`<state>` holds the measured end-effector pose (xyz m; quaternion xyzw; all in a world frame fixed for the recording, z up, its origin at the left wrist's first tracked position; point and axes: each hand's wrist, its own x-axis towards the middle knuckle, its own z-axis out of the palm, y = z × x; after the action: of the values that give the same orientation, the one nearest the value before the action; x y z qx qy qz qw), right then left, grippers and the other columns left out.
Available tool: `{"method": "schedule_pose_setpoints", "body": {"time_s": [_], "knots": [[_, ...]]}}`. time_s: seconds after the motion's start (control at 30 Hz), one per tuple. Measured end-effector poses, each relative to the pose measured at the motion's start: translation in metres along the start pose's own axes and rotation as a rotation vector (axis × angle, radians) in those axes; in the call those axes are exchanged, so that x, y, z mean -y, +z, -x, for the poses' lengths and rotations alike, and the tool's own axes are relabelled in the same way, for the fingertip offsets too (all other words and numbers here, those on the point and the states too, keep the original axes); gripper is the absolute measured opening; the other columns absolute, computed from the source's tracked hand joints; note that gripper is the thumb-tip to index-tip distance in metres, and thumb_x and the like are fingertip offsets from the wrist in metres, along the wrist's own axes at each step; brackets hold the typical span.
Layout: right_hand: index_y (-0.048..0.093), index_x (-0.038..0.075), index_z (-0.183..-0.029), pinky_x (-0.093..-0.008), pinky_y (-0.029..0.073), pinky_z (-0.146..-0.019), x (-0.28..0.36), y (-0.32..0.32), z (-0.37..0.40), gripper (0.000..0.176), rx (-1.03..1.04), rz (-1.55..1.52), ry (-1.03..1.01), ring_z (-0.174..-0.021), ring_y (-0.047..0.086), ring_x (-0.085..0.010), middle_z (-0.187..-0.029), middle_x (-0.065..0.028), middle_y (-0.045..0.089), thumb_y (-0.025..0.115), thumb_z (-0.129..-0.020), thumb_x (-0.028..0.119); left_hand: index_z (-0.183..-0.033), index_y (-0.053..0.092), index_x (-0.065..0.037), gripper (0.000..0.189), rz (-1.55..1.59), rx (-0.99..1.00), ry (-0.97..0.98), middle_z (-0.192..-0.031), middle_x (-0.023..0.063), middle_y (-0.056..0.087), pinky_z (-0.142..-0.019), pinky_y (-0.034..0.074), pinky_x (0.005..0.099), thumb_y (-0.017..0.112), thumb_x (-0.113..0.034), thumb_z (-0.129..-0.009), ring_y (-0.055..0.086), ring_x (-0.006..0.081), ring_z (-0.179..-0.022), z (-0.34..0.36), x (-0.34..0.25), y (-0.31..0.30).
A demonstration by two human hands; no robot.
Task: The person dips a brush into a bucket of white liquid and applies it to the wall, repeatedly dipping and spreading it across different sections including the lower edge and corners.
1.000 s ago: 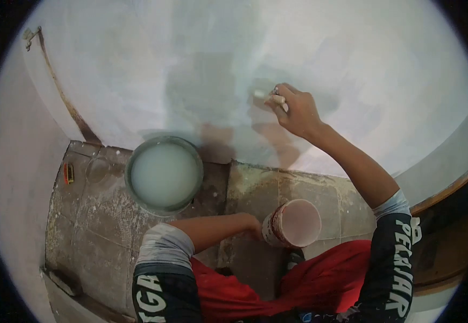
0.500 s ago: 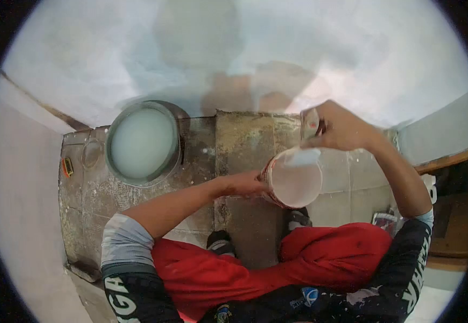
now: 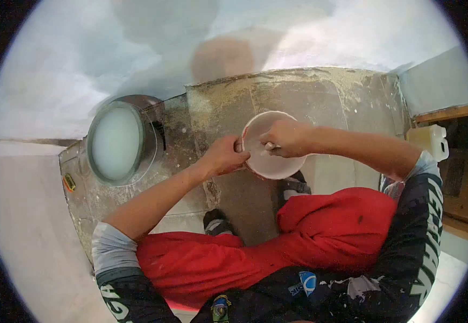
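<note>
Bare hands at a small bucket point(image 3: 271, 171) over a stained, paint-spotted floor point(image 3: 234, 107)

The left hand's point(image 3: 224, 156) fingers grip the bucket's rim; the right hand's point(image 3: 290, 139) fingers close on a pale handle point(image 3: 271, 146) inside it. The bucket is near the middle of the floor's wall-side edge, a wide tub point(image 3: 116, 142) of whitish liquid by its left corner. A patchy white wall point(image 3: 325, 37) meets that edge; a jerrycan point(image 3: 428, 141) stands at right.

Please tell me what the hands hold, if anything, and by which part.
Left hand: round white plastic bucket, by its left rim. Right hand: a tool, by its pale handle; its head is hidden.
</note>
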<state>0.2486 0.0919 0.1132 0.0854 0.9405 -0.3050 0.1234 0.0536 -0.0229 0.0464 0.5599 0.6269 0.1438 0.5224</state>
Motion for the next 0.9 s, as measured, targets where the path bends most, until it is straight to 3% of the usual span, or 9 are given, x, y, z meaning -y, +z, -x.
{"method": "schedule_pose_setpoints", "body": {"time_s": [0.1,0.17,0.27,0.37,0.47,0.6,0.7,0.77,0.9], "knots": [[0.061,0.005,-0.09,-0.0502,0.046,-0.071,-0.01,0.025,0.0,0.018,0.022,0.033,0.092,-0.077,0.06,-0.0413,-0.081,-0.0193,0.063,0.065,-0.077,0.016,-0.102,0.054,0.004,0.036,-0.12,-0.083,-0.089,-0.088,0.0144,0.065,-0.067,0.051,0.0339,0.063,-0.024,-0.082,0.066,0.0222,-0.076,-0.002,-0.006,0.002],[0.063,0.008,-0.093,-0.0498,0.05,-0.072,-0.016,0.044,-0.001,0.018,-0.042,0.109,0.058,-0.078,0.064,-0.0389,-0.078,-0.0189,0.065,0.062,-0.078,0.017,-0.104,0.051,0.005,0.049,0.05,-0.128,-0.14,-0.089,0.0209,0.063,-0.074,0.05,0.0387,0.067,-0.031,-0.074,0.064,0.0307,-0.084,-0.017,0.019,0.014],[0.063,0.008,-0.094,-0.0496,0.05,-0.07,-0.02,0.058,-0.008,0.018,-0.149,0.069,-0.017,-0.077,0.064,-0.0392,-0.078,-0.0193,0.065,0.062,-0.079,0.018,-0.107,0.05,0.005,0.052,-0.035,-0.056,-0.122,-0.091,0.022,0.063,-0.075,0.049,0.0397,0.068,-0.032,-0.075,0.064,0.032,-0.086,-0.001,-0.02,-0.003],[0.063,0.007,-0.095,-0.0491,0.051,-0.07,-0.023,0.065,-0.016,0.02,-0.213,0.098,-0.037,-0.076,0.065,-0.0393,-0.078,-0.0191,0.066,0.062,-0.078,0.017,-0.108,0.045,0.004,0.042,-0.019,-0.041,-0.002,-0.086,0.0188,0.063,-0.066,0.052,0.0355,0.063,-0.026,-0.085,0.066,0.0238,-0.072,-0.006,-0.001,0.003],[0.063,0.007,-0.097,-0.0493,0.05,-0.07,-0.024,0.067,-0.023,0.022,-0.126,0.032,0.08,-0.078,0.064,-0.0393,-0.081,-0.0186,0.067,0.062,-0.076,0.015,-0.11,0.044,0.004,0.041,0.05,0.003,0.027,-0.088,0.0181,0.063,-0.065,0.052,0.035,0.063,-0.024,-0.086,0.066,0.0231,-0.072,0.003,-0.018,-0.004],[0.063,0.007,-0.098,-0.0498,0.05,-0.071,-0.024,0.075,-0.019,0.025,-0.063,0.044,0.11,-0.079,0.064,-0.0394,-0.083,-0.0185,0.067,0.063,-0.074,0.013,-0.111,0.043,0.003,0.041,0.089,0.002,0.066,-0.09,0.0177,0.063,-0.064,0.052,0.0345,0.063,-0.023,-0.088,0.066,0.0219,-0.072,-0.012,0.014,0.001],[0.063,0.007,-0.099,-0.05,0.05,-0.073,-0.033,0.089,-0.017,0.027,-0.149,-0.004,-0.055,-0.081,0.065,-0.0391,-0.083,-0.019,0.067,0.064,-0.073,0.012,-0.115,0.04,0.001,0.042,0.103,0.05,0.046,-0.093,0.0173,0.063,-0.064,0.053,0.0339,0.063,-0.023,-0.089,0.065,0.0204,-0.074,-0.02,0.035,0.0],[0.064,0.005,-0.097,-0.0494,0.049,-0.075,-0.03,0.079,-0.021,0.026,0.019,0.024,0.056,-0.083,0.064,-0.0393,-0.082,-0.02,0.066,0.065,-0.072,0.011,-0.117,0.039,0.0,0.045,0.19,0.062,0.007,-0.097,0.0176,0.063,-0.064,0.053,0.0337,0.064,-0.025,-0.089,0.065,0.0196,-0.075,-0.009,0.017,-0.005],[0.064,0.006,-0.1,-0.0464,0.049,-0.075,-0.023,0.054,-0.028,0.029,0.012,-0.115,0.164,-0.084,0.063,-0.04,-0.084,-0.0203,0.066,0.066,-0.072,0.015,-0.109,0.045,0.004,0.044,0.299,0.067,-0.019,-0.088,0.0154,0.06,-0.065,0.051,0.0345,0.068,-0.023,-0.084,0.061,0.0202,-0.078,-0.013,0.024,-0.004]]}}
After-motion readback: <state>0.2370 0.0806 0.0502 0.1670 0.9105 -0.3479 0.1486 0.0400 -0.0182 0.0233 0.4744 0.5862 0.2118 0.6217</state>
